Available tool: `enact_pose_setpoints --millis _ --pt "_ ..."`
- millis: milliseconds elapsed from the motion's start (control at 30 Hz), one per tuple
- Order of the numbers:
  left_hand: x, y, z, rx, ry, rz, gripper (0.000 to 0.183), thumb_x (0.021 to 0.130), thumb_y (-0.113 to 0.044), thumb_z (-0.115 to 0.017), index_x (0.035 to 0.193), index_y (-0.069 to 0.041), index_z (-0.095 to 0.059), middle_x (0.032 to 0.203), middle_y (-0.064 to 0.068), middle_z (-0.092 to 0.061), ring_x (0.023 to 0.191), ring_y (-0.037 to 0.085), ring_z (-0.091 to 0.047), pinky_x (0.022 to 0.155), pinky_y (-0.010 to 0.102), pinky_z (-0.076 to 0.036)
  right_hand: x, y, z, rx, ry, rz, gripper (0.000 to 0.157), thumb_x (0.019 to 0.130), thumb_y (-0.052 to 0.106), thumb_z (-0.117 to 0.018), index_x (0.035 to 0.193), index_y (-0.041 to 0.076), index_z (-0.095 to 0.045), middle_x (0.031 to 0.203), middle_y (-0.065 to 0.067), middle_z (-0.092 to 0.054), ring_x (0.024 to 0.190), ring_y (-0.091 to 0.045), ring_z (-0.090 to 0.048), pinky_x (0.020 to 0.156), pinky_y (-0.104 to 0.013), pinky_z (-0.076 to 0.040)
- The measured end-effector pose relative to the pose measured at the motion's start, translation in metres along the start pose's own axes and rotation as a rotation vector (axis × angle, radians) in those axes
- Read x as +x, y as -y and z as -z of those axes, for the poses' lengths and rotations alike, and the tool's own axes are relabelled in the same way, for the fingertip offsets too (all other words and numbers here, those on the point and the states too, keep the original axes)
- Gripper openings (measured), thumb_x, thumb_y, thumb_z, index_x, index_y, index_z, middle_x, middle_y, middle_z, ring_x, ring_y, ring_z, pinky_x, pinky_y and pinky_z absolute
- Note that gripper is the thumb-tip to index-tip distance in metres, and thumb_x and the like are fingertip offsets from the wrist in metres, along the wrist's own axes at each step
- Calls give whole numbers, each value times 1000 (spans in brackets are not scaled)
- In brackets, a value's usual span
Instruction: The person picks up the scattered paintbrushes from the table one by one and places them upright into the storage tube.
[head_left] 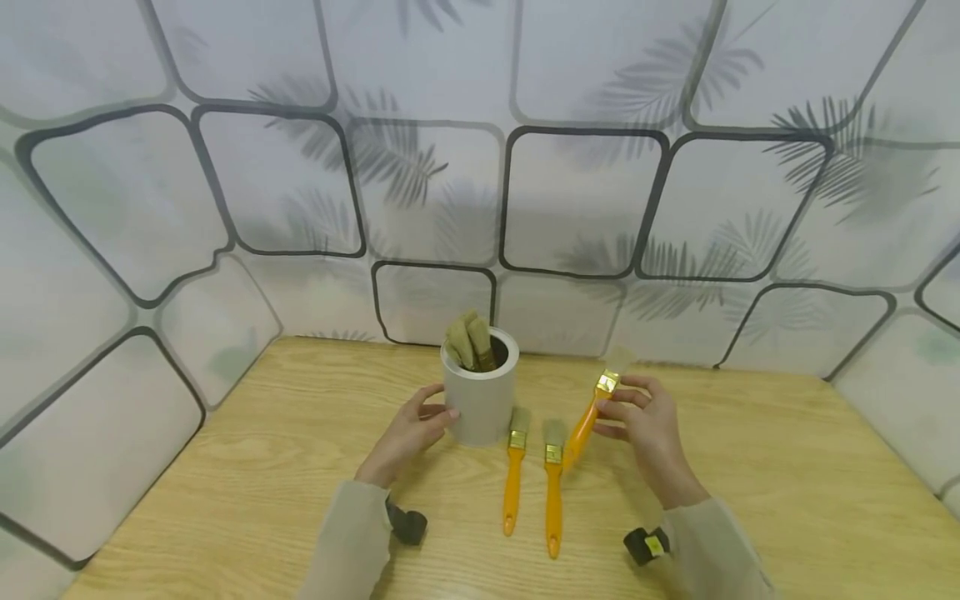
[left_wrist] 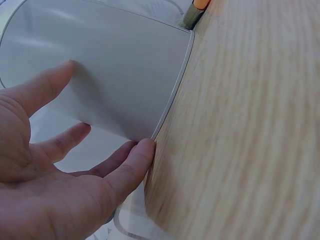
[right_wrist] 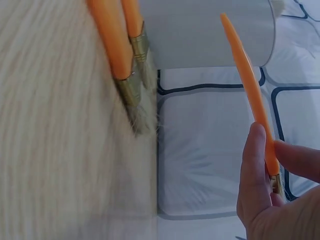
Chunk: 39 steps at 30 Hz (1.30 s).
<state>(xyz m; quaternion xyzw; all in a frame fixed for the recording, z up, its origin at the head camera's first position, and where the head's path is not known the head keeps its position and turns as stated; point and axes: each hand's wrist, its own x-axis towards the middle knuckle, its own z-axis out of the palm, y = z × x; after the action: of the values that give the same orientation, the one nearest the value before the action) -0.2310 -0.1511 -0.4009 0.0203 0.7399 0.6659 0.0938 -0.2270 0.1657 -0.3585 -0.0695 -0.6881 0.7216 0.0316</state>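
Note:
My left hand (head_left: 412,432) holds the left side of a pale grey-white can (head_left: 480,408), which stands upright on the table. In the left wrist view the thumb lies against the can's wall and the fingertips reach its side and bottom edge. Bristle ends of several brushes (head_left: 471,340) stick up out of the can. Right of it, my right hand (head_left: 651,421) pinches a paintbrush (head_left: 583,433) near its metal band, bristles up and orange handle slanting down to the left. Two more orange-handled paintbrushes, a left one (head_left: 512,479) and a right one (head_left: 553,492), lie between the hands.
The wood-grain table (head_left: 262,492) runs back to a wall covering (head_left: 577,200) with dark outlined blocks and leaf prints, which also closes in both sides. Black devices, a left one (head_left: 407,527) and a right one (head_left: 645,546), sit at the wrists.

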Motion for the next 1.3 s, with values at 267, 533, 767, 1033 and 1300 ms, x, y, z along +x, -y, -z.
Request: enact_pose_setpoints --millis 267,533,767,1033,1300 --pt "-2 0 -1 -12 3 0 67 101 -21 -65 156 -2 -32 147 32 -41 137 46 -41 110 57 -39 0 6 -8 91 -34 28 47 94 -15 -62 133 -3 -39 98 -6 -59 75 -12 -70 72 -36 -62" --pt "-3 -1 -1 -7 7 -7 67 101 -21 -65 156 -1 -31 147 33 -40 136 48 -42 110 58 -39 5 16 -19 172 -86 93 41 93 -17 -60 124 0 -41 96 -5 -58 75 -12 -70 72 -36 -62" --pt "-4 -1 -1 4 2 1 67 101 -22 -64 156 -2 -32 147 32 -41 135 47 -43 109 58 -40 6 24 -30 240 -117 117 38 93 -17 -60 120 2 -41 101 -9 -55 75 -13 -71 74 -37 -62" --pt "-4 -2 -1 -4 -1 -5 66 101 -22 -64 156 -2 -32 147 33 -41 135 48 -43 109 58 -40 9 29 -40 316 -146 146 41 92 -18 -61 118 5 -39 102 -12 -51 74 -14 -71 75 -37 -62" --pt "-4 -3 -1 -2 2 -10 66 101 -21 -64 156 -1 -32 147 33 -41 136 48 -42 109 58 -40 12 33 -50 394 -165 158 41 93 -16 -61 116 8 -36 100 -11 -47 79 -14 -65 78 -38 -61"
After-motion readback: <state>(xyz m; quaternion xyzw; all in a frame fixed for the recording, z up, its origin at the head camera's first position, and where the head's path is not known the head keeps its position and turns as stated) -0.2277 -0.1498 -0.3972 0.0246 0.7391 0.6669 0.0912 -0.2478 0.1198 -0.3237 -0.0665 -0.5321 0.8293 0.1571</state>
